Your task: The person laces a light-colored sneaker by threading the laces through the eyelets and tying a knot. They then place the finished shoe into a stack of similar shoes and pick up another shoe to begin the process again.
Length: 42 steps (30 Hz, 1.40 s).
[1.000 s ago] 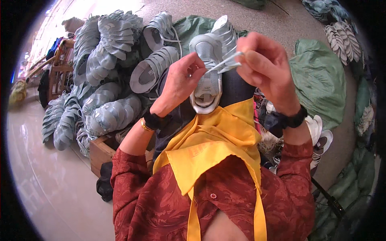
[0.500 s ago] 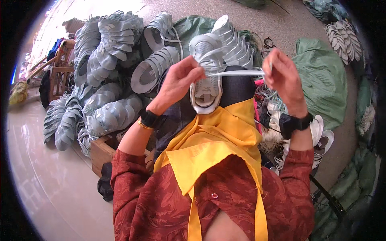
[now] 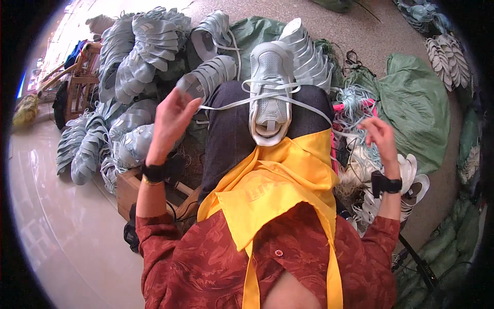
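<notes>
A pale grey shoe upper [image 3: 270, 87] rests on my lap, toe pointing away, over dark trousers and a yellow apron [image 3: 278, 180]. A white lace [image 3: 298, 102] runs through its eyelets and stretches out to both sides. My left hand [image 3: 172, 121] is raised at the left, fingers pinching the left lace end. My right hand [image 3: 378, 134] is out to the right, gripping the other lace end, which is pulled taut.
Stacks of grey shoe uppers [image 3: 139, 51] are piled ahead and to the left, by a wooden box [image 3: 131, 188]. Green sacks [image 3: 417, 103] lie at the right, with loose laces [image 3: 352, 100] and white soles [image 3: 411, 177] beside them. A shiny floor [image 3: 56, 232] spreads left.
Both hands moved apart from above the shoe, left going left and right going far right and down, drawing the lace taut across the shoe.
</notes>
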Each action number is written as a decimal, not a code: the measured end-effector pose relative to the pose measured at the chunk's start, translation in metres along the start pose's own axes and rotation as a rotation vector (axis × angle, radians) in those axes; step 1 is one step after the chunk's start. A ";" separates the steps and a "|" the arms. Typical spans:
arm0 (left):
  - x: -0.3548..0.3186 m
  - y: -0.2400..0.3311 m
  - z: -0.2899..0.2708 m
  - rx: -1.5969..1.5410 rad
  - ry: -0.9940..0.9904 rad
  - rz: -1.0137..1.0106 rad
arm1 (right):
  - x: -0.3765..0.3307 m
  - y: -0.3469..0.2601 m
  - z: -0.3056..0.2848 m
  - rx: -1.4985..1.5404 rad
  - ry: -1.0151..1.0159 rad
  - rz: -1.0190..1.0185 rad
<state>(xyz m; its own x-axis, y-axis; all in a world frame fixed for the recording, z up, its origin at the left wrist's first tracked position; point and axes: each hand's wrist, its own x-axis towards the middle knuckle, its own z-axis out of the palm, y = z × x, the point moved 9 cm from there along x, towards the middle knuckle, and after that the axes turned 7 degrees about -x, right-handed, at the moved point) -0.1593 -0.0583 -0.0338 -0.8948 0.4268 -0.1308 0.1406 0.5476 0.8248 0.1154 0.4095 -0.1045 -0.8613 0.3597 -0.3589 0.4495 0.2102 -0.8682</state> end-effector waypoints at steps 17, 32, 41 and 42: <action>0.038 0.057 0.113 -0.161 -0.037 0.217 | 0.038 -0.110 0.146 -0.078 -0.274 -0.175; 0.017 0.062 0.124 -0.148 -0.149 0.219 | 0.043 -0.126 0.119 -0.097 -0.084 -0.250; 0.021 0.036 0.132 -0.345 -0.280 0.016 | 0.070 -0.143 0.158 0.034 -0.322 -0.230; 0.020 0.036 0.132 -0.381 -0.280 0.015 | 0.072 -0.135 0.157 -0.007 -0.336 -0.256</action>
<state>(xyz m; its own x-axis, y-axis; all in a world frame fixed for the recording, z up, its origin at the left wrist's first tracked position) -0.1167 0.0649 -0.0790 -0.7378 0.6389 -0.2178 -0.0601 0.2591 0.9640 -0.0444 0.2640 -0.0675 -0.9743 -0.0213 -0.2244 0.2113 0.2609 -0.9419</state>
